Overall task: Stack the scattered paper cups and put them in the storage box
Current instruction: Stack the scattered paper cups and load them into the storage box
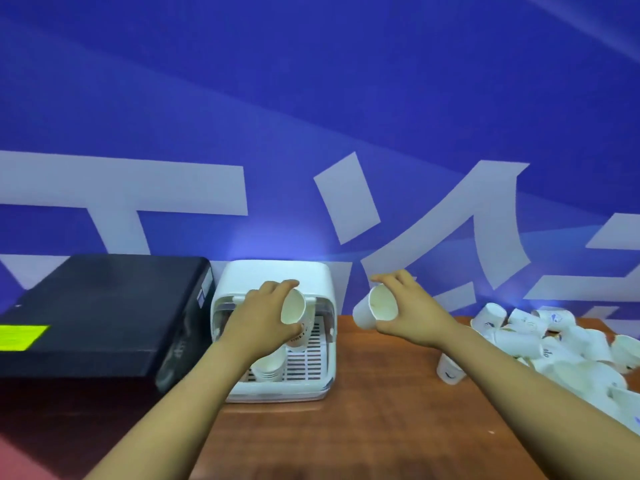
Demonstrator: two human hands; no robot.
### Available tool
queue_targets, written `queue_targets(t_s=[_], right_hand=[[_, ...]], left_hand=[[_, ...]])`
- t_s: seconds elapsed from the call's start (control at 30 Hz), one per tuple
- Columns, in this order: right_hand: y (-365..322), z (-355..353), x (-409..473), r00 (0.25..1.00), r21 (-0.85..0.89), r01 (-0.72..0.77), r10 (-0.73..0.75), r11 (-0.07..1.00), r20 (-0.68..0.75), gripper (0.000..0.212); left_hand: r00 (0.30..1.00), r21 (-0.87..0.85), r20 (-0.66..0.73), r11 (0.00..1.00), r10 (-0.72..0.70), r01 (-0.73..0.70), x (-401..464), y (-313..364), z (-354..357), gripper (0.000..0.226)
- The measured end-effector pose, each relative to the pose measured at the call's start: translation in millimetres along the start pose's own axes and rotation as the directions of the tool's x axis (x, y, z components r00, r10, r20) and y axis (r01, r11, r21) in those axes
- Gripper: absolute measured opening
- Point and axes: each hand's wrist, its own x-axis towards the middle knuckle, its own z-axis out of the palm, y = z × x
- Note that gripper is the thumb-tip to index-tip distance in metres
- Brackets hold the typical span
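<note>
Left hand has its grip round a paper cup, held tilted w/ mouth facing the camera, right above the open storage box. Under that grip a short stack of cups lies on the slotted tray inside the box. Right hand grips a second cup by the rim, on its side, base pointing toward the left grip; both cups are in the air & apart. Loose pile of cups lies well right of the right grip on the wood surface; one cup stands upside down nearer, below the wrist.

Risks, as I judge it: thin waxed paper dents easily, so a hard squeeze would oval the rim & cups won't nest. Mouths aren't lined up, so pushing one in at an angle could jam or crumple it. Cups are tapered & light; a bumped stack may roll on the ribbed plastic tray

Black case sits left of the box; its finish looks matte
</note>
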Motion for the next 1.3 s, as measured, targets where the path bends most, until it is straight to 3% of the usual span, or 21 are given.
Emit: queue_targets(t_s=[0.2,0.43,0.7,1.0,1.3], right_hand=[[-59,50,11,0.999,0.059,0.037,-0.039,0.998,0.032,0.072],[-82,97,23,0.992,0.026,0.056,-0.059,0.998,0.114,0.069],[-95,139,46,0.988,0.09,0.013,-0.026,0.996,0.15,0.069],[-99,174,66,0.978,0.021,-0.003,-0.001,1.0,0.21,0.07],[-89,201,68,0.919,-0.032,-0.068,0.075,0.997,0.388,0.078]], left_hand=[[0.997,-0.1,-0.012,0.992,-0.083,0.081,-21,-62,-14,0.07],[0.983,-0.15,-0.075,0.977,-0.165,0.153,-25,-104,-2,0.07],[0.983,-0.132,-0.01,0.975,-0.184,0.181,-18,-124,20,0.068],[0.972,-0.073,0.084,0.972,-0.219,0.225,-8,-145,48,0.065],[0.93,-0.096,0.261,0.952,-0.259,0.292,-1,-157,77,0.081]])
